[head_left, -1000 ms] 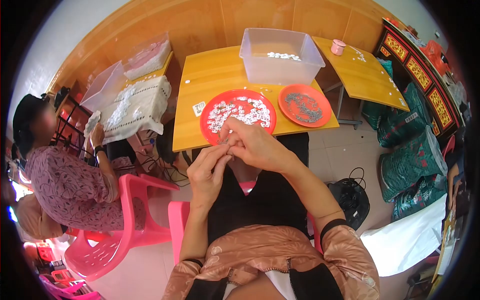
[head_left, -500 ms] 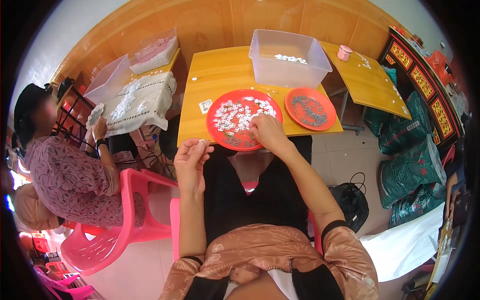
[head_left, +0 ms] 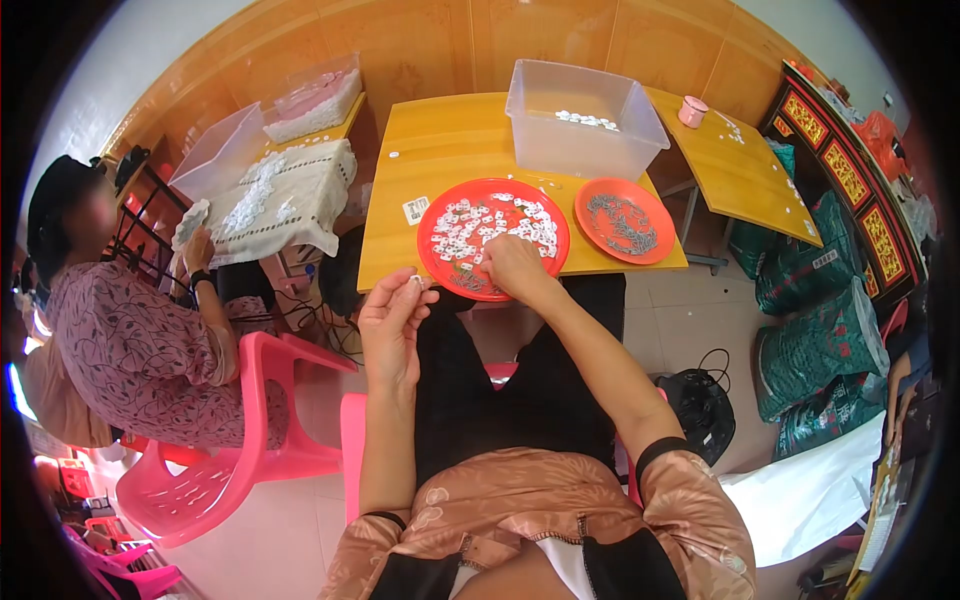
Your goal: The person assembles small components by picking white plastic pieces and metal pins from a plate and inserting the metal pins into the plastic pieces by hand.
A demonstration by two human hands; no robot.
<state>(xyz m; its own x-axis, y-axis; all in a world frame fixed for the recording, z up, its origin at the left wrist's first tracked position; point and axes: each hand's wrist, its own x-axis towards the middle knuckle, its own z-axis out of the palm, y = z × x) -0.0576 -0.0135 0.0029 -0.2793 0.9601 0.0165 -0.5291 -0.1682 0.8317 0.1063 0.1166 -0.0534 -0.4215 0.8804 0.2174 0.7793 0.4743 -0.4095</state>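
Observation:
My left hand (head_left: 393,315) is raised at the table's front edge, thumb and fingers pinched on a small white plastic piece (head_left: 417,280). My right hand (head_left: 515,268) reaches over the front of a red round tray (head_left: 426,262), its fingers closed and pointing down; whatever they hold is hidden. Many small white pieces (head_left: 463,230) with dark marks lie spread in that tray. Small grey metal parts (head_left: 466,281) lie at its front, beside my right fingertips. To the right, an orange-red plate (head_left: 655,212) holds a heap of grey metal parts (head_left: 622,225).
A clear plastic bin (head_left: 585,150) with some white pieces stands at the back of the yellow table (head_left: 440,135). On the left, a co-worker (head_left: 150,340) sits at a cloth-covered table (head_left: 315,190). Green sacks (head_left: 820,340) are stacked on the right; a pink chair (head_left: 265,430) stands left.
My right hand has shifted left and slightly down across the tray, toward the grey parts at its front. My left hand keeps its pinch. The whole view has shifted slightly.

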